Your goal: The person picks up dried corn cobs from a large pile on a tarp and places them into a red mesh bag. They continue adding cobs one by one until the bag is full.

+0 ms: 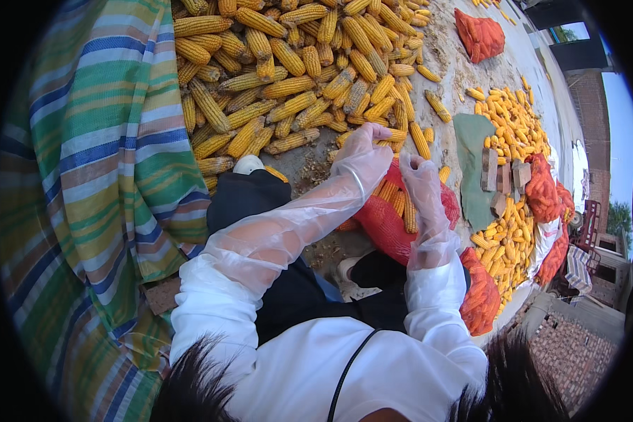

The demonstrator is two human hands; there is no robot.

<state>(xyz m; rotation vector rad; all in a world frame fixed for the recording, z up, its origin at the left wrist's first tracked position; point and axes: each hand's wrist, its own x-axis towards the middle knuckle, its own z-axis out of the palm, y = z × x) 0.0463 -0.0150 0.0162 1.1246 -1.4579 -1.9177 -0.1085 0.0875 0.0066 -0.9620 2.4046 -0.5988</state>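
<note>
Both my hands wear clear plastic gloves with long sleeves. My left hand is bent with curled fingers at the near edge of the corn heap. A yellow corn cob shows right at its fingertips; whether it is gripped or lies behind them is unclear. My right hand has thumb and finger curled together at the rim of a red mesh bag, seemingly pinching it. The bag stands between my legs, its mouth partly hidden by the hands. Several husked cobs show inside it.
A large heap of corn cobs lies ahead. A striped woven tarp rises at left. At right are another cob pile, a green cloth, several bricks and filled mesh bags. One red bag sits farther off.
</note>
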